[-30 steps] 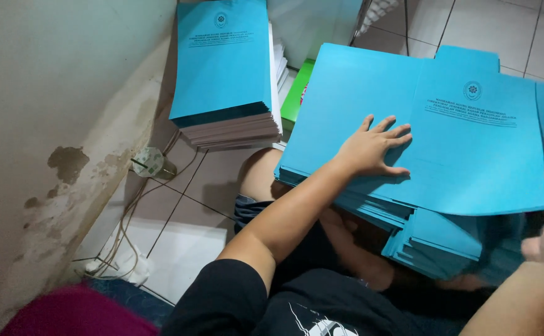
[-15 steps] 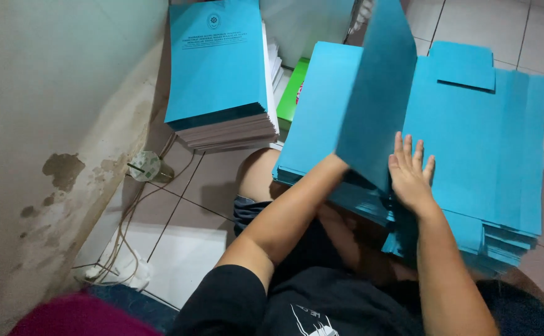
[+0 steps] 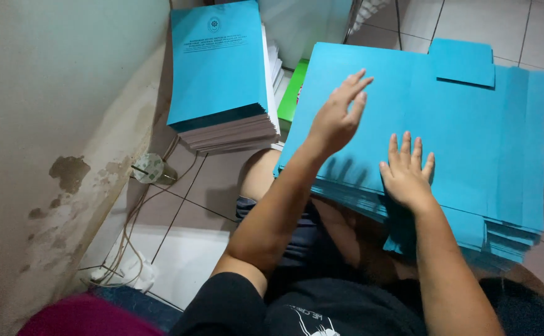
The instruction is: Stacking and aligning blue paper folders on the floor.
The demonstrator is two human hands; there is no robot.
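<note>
Right hand [image 3: 407, 177] lies flat, fingers spread, on the near edge of the blue folder stack [image 3: 465, 143]; left hand [image 3: 336, 118] hovers open above its left side, grasping nothing.

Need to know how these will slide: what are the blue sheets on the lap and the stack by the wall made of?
Blue sheets: likely thin matte card, flat with crisp edges and no glare. Stack by the wall: the same blue card as covers over white paper pages, seen at its edges. Right hand presses flat; left hand hovers above.
</note>
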